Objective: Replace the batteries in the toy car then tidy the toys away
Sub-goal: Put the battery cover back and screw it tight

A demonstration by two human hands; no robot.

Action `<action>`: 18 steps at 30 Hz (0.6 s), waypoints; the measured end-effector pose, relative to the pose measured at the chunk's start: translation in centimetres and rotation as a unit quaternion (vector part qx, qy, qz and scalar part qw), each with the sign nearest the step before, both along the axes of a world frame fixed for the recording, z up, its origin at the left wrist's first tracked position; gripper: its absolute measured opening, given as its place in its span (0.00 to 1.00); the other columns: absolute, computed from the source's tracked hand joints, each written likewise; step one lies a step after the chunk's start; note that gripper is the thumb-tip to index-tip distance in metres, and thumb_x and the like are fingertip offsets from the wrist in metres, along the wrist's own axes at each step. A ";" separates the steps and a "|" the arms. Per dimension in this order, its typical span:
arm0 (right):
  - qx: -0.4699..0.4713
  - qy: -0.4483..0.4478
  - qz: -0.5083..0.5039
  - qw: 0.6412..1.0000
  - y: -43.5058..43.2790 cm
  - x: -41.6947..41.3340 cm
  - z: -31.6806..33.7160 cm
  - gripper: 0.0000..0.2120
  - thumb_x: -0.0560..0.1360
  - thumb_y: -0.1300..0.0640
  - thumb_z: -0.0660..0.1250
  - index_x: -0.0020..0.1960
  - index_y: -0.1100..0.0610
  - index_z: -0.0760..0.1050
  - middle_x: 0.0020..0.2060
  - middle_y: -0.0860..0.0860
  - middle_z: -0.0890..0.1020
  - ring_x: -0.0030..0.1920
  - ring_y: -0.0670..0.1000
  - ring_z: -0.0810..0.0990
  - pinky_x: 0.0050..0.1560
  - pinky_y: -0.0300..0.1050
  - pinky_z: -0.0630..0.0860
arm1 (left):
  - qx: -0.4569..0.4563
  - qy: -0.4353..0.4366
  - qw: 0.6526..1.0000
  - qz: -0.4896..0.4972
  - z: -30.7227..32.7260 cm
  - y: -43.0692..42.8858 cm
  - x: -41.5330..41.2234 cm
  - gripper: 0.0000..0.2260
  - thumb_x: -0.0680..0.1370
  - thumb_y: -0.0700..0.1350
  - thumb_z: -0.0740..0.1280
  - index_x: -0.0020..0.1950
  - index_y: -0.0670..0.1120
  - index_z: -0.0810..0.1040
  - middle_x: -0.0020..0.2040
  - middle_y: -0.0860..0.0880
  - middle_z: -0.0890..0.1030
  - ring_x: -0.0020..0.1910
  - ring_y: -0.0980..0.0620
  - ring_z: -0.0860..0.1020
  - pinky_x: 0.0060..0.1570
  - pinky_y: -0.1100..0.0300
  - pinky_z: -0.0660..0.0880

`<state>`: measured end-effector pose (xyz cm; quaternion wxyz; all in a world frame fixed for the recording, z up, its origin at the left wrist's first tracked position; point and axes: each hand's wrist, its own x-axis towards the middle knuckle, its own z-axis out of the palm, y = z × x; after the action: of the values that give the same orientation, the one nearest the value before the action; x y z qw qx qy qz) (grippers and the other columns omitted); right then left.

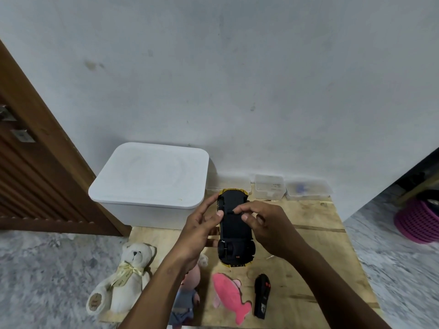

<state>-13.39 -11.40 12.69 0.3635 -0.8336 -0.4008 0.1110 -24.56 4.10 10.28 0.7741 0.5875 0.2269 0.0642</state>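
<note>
The yellow toy car (234, 233) is held upside down above the wooden board (316, 257), its black underside facing me. My left hand (202, 229) grips its left side, thumb on the chassis. My right hand (261, 222) rests on its right side, with thumb and fingertips pinched at the middle of the underside. Below the car, a black remote control (262, 296) lies on the board. A pink fish plush (231, 298), a white teddy bear (123, 276) and a small doll (187, 298), partly hidden by my left arm, lie at the board's near edge.
A large white lidded bin (152, 176) stands at the back left against the wall. Three small clear plastic boxes (269, 189) line the wall behind the car. A wooden door (35, 162) is at the left. A pink basket (419, 222) sits on the floor at the right.
</note>
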 end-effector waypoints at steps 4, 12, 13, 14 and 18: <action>-0.012 -0.074 -0.011 0.997 0.1 -0.3 0.0 0.11 0.78 0.59 0.67 0.59 0.51 0.82 0.54 0.47 0.85 0.52 0.46 0.81 0.49 0.41 0.78 | 0.002 -0.001 1.000 0.004 -0.1 0.1 0.0 0.18 0.82 0.45 0.65 0.70 0.62 0.73 0.57 0.45 0.85 0.48 0.48 0.85 0.34 0.57 0.79; 0.003 -0.094 -0.097 0.991 0.5 -1.9 0.2 0.18 0.75 0.54 0.73 0.64 0.50 0.79 0.55 0.46 0.85 0.42 0.35 0.77 0.45 0.40 0.74 | 0.006 -0.007 1.000 0.011 0.0 0.3 0.2 0.18 0.83 0.43 0.64 0.69 0.62 0.74 0.53 0.48 0.87 0.44 0.50 0.85 0.34 0.57 0.79; 0.010 -0.090 -0.112 0.990 0.6 -2.1 0.0 0.19 0.74 0.54 0.74 0.64 0.49 0.79 0.54 0.45 0.85 0.36 0.32 0.71 0.43 0.38 0.72 | 0.009 -0.008 1.000 0.011 0.0 0.3 0.2 0.18 0.83 0.43 0.64 0.68 0.62 0.74 0.53 0.48 0.87 0.45 0.50 0.86 0.35 0.57 0.80; 0.014 -0.086 -0.122 0.989 0.6 -2.3 -0.1 0.20 0.73 0.53 0.75 0.64 0.49 0.79 0.53 0.44 0.85 0.33 0.31 0.67 0.41 0.38 0.69 | 0.010 -0.009 1.000 0.011 0.0 0.3 0.1 0.18 0.83 0.43 0.64 0.69 0.62 0.74 0.54 0.48 0.87 0.45 0.50 0.86 0.35 0.57 0.80; 0.016 -0.067 -0.144 0.987 0.5 -2.3 -0.6 0.21 0.70 0.49 0.77 0.63 0.47 0.79 0.52 0.43 0.82 0.36 0.36 0.68 0.40 0.39 0.69 | 0.009 -0.011 1.000 0.012 -0.3 0.5 0.0 0.19 0.82 0.43 0.65 0.70 0.61 0.73 0.57 0.47 0.86 0.49 0.50 0.86 0.38 0.57 0.81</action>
<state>-15.70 -10.90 12.13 0.3614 -0.8822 -0.3019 -0.0050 -24.56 4.55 10.02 0.7705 0.5907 0.2249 0.0822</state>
